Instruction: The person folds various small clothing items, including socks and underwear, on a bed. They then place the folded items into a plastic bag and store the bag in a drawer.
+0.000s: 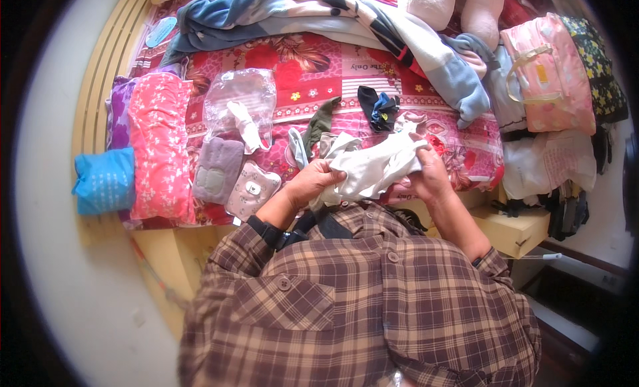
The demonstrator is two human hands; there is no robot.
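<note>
A crumpled white cloth garment (378,162) is stretched between my two hands, just above the near edge of the bed. My left hand (318,179) pinches its left end, thumb on top. On the other end, my right hand (431,173) is closed around the fabric. Which garment it is, I cannot tell from its folds. Close behind it lie a dark green cloth piece (322,123), a pale blue-grey one (297,147) and a small dark bundle with blue (378,109).
Left of my hands are a clear plastic bag (233,94), a grey-purple folded cloth (218,169), a pink patterned pouch (255,187), a coral floral bundle (161,147) and a blue packet (104,181). A blanket (266,14) lies across the back; a pink bag (556,81) stands right, above an open drawer (512,230).
</note>
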